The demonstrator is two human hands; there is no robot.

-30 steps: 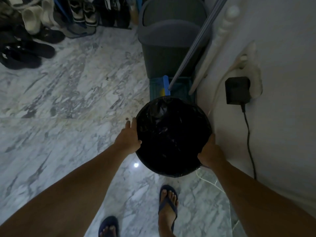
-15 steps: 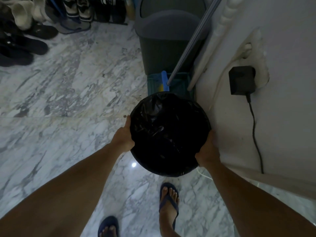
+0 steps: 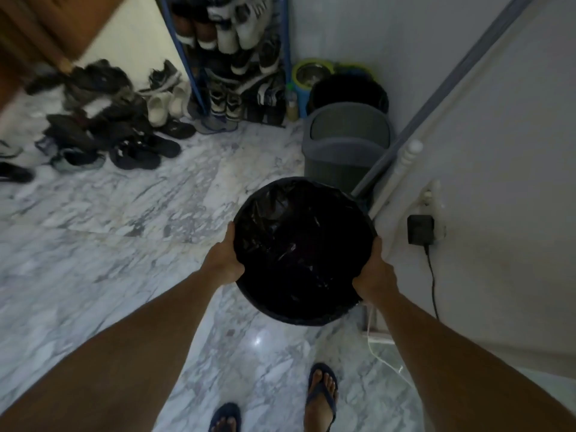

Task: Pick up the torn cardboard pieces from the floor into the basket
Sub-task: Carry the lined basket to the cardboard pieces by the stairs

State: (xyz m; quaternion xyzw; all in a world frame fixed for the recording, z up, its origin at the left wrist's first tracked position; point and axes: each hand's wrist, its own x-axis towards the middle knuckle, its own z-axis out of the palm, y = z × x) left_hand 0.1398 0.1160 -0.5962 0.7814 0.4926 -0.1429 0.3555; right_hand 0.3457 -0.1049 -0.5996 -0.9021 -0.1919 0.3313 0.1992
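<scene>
A round basket (image 3: 299,210) lined with a black plastic bag is held above the marble floor, in the middle of the view. My left hand (image 3: 223,258) grips its left rim and my right hand (image 3: 375,274) grips its right rim. The inside of the basket is dark, and I cannot make out any contents. No torn cardboard pieces show on the floor in this view.
A grey swing-lid bin (image 3: 346,138) stands behind the basket by the wall, with a mop pole (image 3: 436,92) leaning across. A black charger (image 3: 420,229) hangs from a wall socket at right. Shoes (image 3: 118,135) and a shoe rack (image 3: 230,57) fill the back left. My sandalled feet (image 3: 322,391) are below.
The basket has come up off the floor between both hands. The view has tilted up, so the shoe rack and more floor show.
</scene>
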